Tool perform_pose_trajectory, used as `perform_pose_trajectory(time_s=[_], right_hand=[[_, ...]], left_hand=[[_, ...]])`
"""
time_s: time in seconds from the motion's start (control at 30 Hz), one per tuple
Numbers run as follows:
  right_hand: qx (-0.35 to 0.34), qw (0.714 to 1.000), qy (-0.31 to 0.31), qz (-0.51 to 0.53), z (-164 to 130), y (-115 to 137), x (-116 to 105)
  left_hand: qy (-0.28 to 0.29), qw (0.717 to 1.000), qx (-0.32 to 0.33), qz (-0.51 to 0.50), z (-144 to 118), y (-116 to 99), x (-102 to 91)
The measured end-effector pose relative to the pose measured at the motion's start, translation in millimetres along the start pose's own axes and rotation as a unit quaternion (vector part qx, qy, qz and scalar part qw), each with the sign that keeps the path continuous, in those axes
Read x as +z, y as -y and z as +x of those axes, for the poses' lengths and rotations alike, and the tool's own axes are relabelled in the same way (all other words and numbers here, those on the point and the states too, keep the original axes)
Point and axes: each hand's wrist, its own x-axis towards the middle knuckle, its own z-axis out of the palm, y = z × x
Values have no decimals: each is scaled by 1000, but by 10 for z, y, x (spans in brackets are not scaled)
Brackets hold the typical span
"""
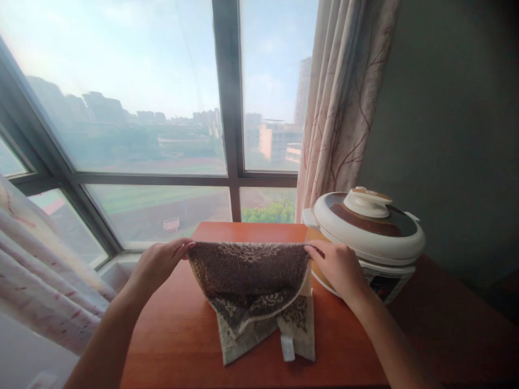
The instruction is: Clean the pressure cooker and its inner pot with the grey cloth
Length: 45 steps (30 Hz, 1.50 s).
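Note:
A brown and beige patterned towel (251, 270) hangs stretched between my two hands above a reddish wooden table. My left hand (164, 262) pinches its upper left corner between thumb and fingers. At the upper right corner, my right hand (338, 265) holds the edge in the same kind of pinch. The top edge is pulled nearly straight. Below it the cloth sags in folds, and its lower beige ends rest on the table, with a small white label showing near the bottom.
A white electric cooker (368, 227) with a lid stands at the right, close behind my right hand. The wooden table (174, 346) ends near a large window (154, 97). Curtains hang at the right (344, 97) and at the lower left.

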Motion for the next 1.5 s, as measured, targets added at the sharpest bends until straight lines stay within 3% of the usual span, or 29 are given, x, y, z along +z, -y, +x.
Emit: perform_pose_trajectory(time_s=[0.13, 0.33, 0.6, 0.7, 0.87, 1.1, 1.33, 1.5], right_hand=[[14, 999, -19, 47, -16, -4, -30], [103, 962, -41, 251, -5, 48, -96], [163, 933, -50, 316, 14, 10, -106], [164, 937, -73, 301, 34, 17, -160], [113, 946, -142, 268, 172, 35, -291], [94, 900, -172, 389, 492, -19, -552], [82, 870, -186, 448, 662, -82, -713], [67, 867, -177, 462, 706, -58, -790]], left_hand=[[3, 999, -25, -37, -27, -87, 6], [-21, 966, -106, -234, -64, -253, 15], [-5, 926, -174, -334, -60, -289, -25], [-16, 906, -193, -375, -52, -358, -80], [-89, 894, -167, -406, 84, -471, -181], [-205, 840, -57, -499, 396, -659, -430], [-221, 885, -4, -409, 398, -856, -777], [-160, 912, -6, -378, 392, -868, -923]])
